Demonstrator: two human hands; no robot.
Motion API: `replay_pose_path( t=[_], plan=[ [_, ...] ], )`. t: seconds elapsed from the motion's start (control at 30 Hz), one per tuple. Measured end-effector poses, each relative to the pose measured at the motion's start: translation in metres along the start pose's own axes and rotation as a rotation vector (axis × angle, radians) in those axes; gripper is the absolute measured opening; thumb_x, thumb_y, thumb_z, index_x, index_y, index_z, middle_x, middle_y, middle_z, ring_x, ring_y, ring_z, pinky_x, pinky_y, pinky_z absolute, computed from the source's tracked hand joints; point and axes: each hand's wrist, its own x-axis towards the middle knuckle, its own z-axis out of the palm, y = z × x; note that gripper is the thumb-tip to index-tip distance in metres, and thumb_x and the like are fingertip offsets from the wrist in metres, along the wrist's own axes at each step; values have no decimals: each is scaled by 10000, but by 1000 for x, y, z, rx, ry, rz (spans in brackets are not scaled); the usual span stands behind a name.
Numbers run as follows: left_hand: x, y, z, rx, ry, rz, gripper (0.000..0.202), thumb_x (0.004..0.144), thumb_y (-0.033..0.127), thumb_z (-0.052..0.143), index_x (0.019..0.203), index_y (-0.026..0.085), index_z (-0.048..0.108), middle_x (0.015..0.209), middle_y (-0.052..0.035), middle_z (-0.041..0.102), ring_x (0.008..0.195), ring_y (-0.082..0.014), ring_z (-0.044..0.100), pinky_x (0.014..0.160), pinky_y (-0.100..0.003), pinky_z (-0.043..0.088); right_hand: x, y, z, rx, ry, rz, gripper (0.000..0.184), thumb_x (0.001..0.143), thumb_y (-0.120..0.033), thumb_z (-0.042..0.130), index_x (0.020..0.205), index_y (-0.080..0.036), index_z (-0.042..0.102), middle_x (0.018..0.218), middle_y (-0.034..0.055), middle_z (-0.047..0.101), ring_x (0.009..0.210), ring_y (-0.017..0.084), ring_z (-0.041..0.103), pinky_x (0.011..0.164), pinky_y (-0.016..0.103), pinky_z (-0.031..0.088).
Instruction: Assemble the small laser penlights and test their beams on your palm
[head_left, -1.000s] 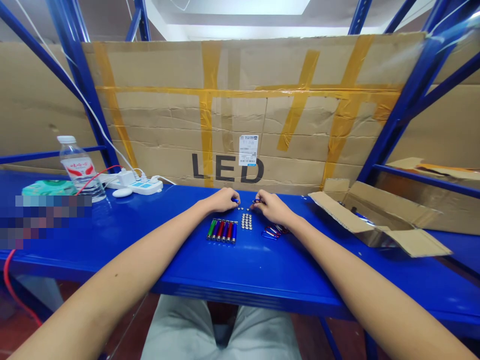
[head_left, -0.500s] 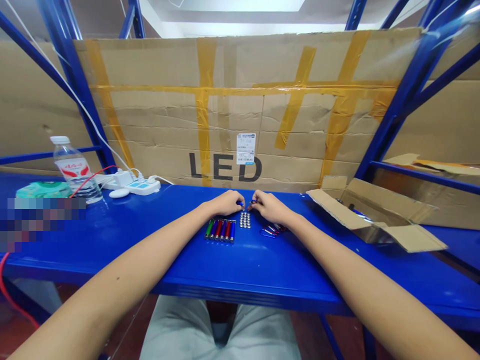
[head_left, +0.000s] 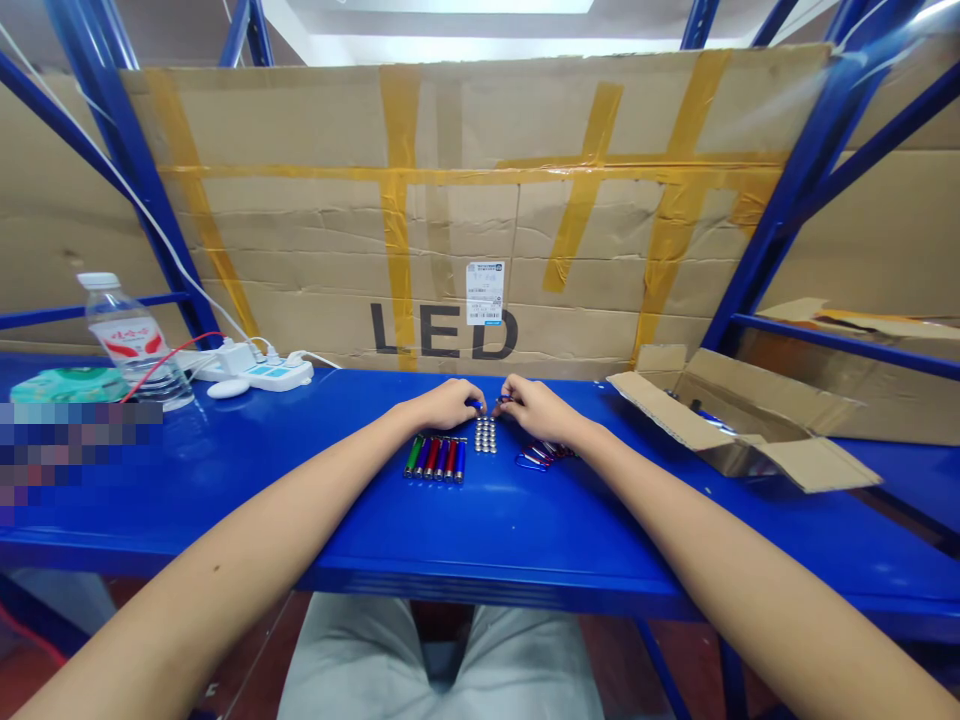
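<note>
My left hand point(head_left: 454, 402) is closed, with a small blue metal tube point(head_left: 474, 404) showing at its fingertips. Facing it across a narrow gap, my right hand point(head_left: 529, 405) pinches a small, dark and shiny piece whose kind is too small to make out. Just below the fingertips, several silver button cells point(head_left: 486, 436) stand in tidy rows on the blue table. Nearer me on the left, green, blue and red mini flashlight tubes point(head_left: 435, 460) lie side by side. Blue and red carabiner clips point(head_left: 534, 460) lie in a heap under my right wrist.
An open cardboard box point(head_left: 739, 415) with metallic pieces inside stands on the right of the table point(head_left: 480, 540). A water bottle point(head_left: 135, 340), a green packet point(head_left: 71, 385) and a white power strip point(head_left: 274, 375) are at left. A large cardboard sheet point(head_left: 322, 230) closes off the back.
The whole view has shifted slightly, so things appear a little further left. Both hands keep nearly the same place over the button cells, with only small finger movement.
</note>
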Motion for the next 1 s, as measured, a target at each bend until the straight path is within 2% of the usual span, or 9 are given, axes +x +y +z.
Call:
replay_pose_path(
  t=[0.3, 0.47, 0.57, 0.63, 0.73, 0.77, 0.9, 1.0],
  plan=[
    [-1, 5, 0, 1, -23, 25, 249, 817, 186, 511, 960, 190, 716, 972, -32, 729, 871, -175, 632, 770, -262, 446, -1, -4, 0, -14, -9, 4, 116, 841, -101, 490, 860, -214, 471, 869, 65, 719, 819, 206, 656, 666, 271, 429],
    [-2, -3, -3, -49, 17, 3, 252, 836, 231, 520, 1030, 181, 673, 1087, -55, 699, 989, -188, 619, 868, -282, 446, -3, -5, -5, 70, 20, -4, 139, 827, -82, 474, 852, -217, 453, 817, 46, 728, 793, 192, 661, 687, 280, 444],
    [-13, -10, -13, -22, 57, -85, 372, 873, 332, 511, 1206, 171, 542, 1204, -107, 642, 1067, -208, 596, 894, -305, 453, -4, -4, -8, 73, 32, 9, 142, 818, -82, 480, 841, -217, 441, 802, 49, 729, 783, 193, 666, 673, 283, 443],
    [-25, -14, -23, 49, 15, -192, 405, 895, 347, 474, 1240, 136, 473, 1196, -150, 632, 1033, -213, 607, 842, -294, 472, -5, -4, -10, 73, 28, 21, 141, 818, -88, 481, 830, -218, 430, 806, 50, 729, 772, 192, 669, 663, 285, 445],
    [-41, -18, -37, 262, -219, -412, 317, 873, 260, 451, 1152, 123, 517, 1091, -165, 669, 895, -214, 638, 723, -272, 481, -7, -4, -13, 83, 11, 39, 146, 822, -91, 476, 810, -221, 411, 805, 46, 728, 771, 189, 674, 659, 287, 456],
    [-44, -19, -40, 303, -248, -456, 305, 842, 240, 479, 1113, 117, 544, 1058, -178, 677, 874, -231, 641, 707, -284, 480, -8, -4, -13, 93, 5, 48, 150, 822, -89, 475, 806, -221, 406, 801, 45, 726, 765, 187, 676, 656, 287, 461],
    [-46, -19, -46, 377, -275, -527, 223, 731, 195, 553, 925, 115, 629, 1015, -220, 683, 838, -283, 646, 690, -333, 483, -9, -3, -14, 142, -18, 87, 154, 822, -88, 472, 804, -221, 397, 782, 46, 718, 707, 173, 675, 630, 280, 480],
    [-44, -18, -49, 391, -274, -544, 161, 689, 179, 564, 817, 124, 645, 956, -214, 693, 808, -282, 646, 680, -338, 483, -10, -3, -14, 139, -30, 95, 156, 819, -83, 476, 807, -219, 400, 783, 45, 718, 698, 168, 673, 623, 272, 484]
  ],
)
